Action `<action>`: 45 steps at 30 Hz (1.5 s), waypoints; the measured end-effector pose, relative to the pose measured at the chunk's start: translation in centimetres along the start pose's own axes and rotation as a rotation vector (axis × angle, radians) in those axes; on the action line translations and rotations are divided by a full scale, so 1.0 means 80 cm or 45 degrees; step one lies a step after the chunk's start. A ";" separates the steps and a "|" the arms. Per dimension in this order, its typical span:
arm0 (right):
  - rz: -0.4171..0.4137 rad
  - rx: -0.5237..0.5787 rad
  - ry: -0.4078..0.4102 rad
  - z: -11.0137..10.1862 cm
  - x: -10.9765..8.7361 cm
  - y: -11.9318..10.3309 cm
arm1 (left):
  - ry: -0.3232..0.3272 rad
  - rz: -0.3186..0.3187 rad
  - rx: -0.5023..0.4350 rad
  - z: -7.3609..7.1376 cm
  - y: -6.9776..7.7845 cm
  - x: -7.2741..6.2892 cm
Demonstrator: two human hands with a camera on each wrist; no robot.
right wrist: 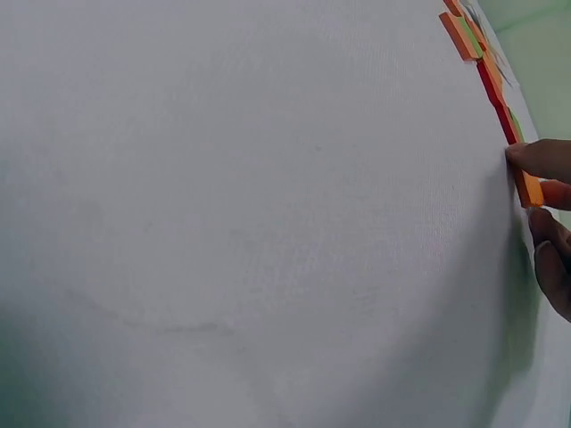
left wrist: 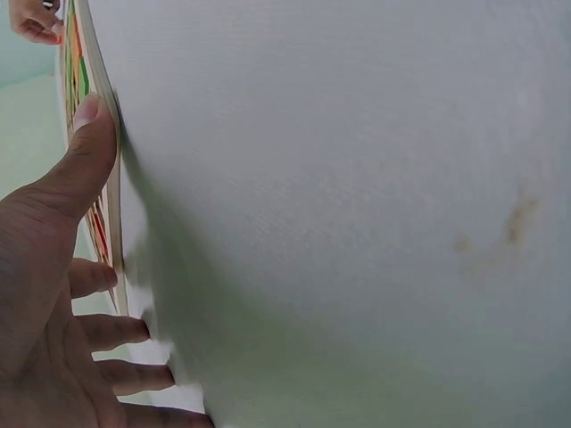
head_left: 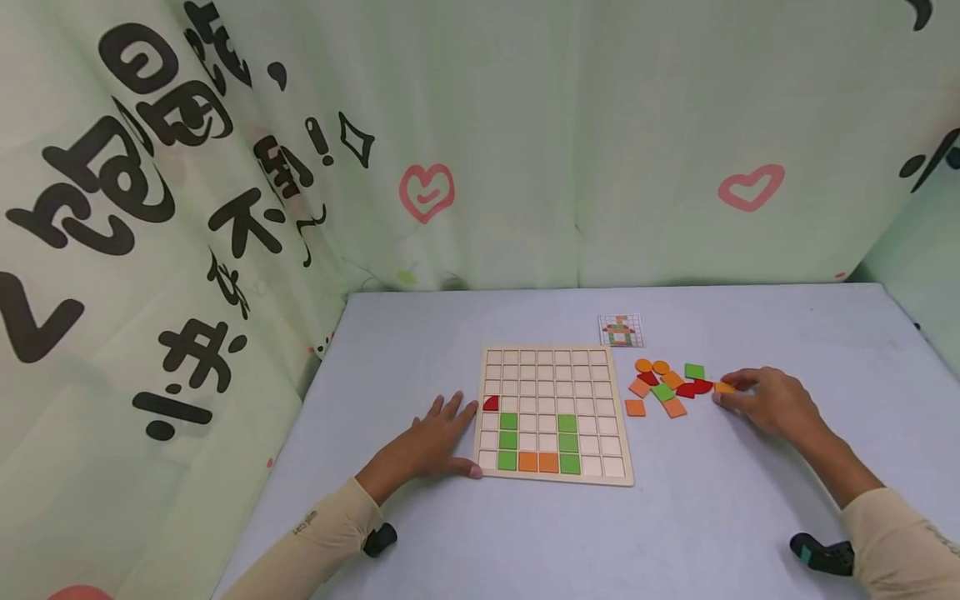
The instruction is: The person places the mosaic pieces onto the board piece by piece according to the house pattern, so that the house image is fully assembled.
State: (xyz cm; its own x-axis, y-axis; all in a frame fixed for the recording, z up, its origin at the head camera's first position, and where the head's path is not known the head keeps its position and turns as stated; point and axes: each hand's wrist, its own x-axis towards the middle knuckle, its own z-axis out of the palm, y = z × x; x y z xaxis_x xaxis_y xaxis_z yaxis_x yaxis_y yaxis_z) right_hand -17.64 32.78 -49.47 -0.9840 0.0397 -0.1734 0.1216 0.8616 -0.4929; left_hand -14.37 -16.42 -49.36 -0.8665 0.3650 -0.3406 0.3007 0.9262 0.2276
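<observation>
Nine tiles are seated in the gridded board (head_left: pixel 528 388) on the table (head_left: pixel 540 533): six green tiles (head_left: pixel 508 440) in two columns of three, two orange tiles (head_left: pixel 528 461) between the columns in the nearest row, and one red tile (head_left: pixel 491 403) at the left edge. Filling is judged partly complete: the three far rows hold no tile, and the loose pieces are probably left to place. Loose stock, right of the board: two orange discs (head_left: pixel 661 367), four orange squares (head_left: pixel 635 407), two green squares (head_left: pixel 663 392) and apparently three red pieces (head_left: pixel 686 390); overlap limits the count. One further orange piece (head_left: pixel 723 387), at the pile's right end, is pinched by the right grip (head_left: pixel 776 404). The left grip (head_left: pixel 431 437) is spread, thumb at the board's near left corner. One picture card (head_left: pixel 621 331) lies beyond the board.
</observation>
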 end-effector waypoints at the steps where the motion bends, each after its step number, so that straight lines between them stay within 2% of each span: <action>1: 0.002 0.000 0.006 0.000 -0.001 -0.001 | 0.001 0.001 0.001 0.000 0.000 0.000; 8: 0.008 0.009 0.041 -0.001 -0.002 -0.003 | -0.003 0.005 -0.004 -0.002 0.002 0.001; 22: -0.159 0.073 0.127 0.009 -0.006 -0.005 | -0.013 0.001 -0.011 -0.001 0.001 0.000; 30: -0.185 0.127 0.134 0.011 -0.010 -0.010 | -0.011 -0.001 -0.021 0.000 0.001 -0.001; 36: -0.180 0.147 0.091 0.013 -0.010 -0.016 | -0.016 -0.002 -0.012 0.000 0.001 -0.001; 45: -0.147 0.163 -0.032 0.023 -0.005 -0.032 | -0.014 -0.003 -0.006 -0.001 0.002 -0.001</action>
State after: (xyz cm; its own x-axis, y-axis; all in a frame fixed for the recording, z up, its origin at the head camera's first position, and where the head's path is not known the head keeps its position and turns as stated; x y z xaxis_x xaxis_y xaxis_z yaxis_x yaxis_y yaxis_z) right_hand -17.29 29.60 -49.67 -0.9891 -0.0697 -0.1295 0.0249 0.7882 -0.6150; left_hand -14.30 -16.34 -49.21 -0.8626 0.3641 -0.3512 0.2969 0.9265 0.2312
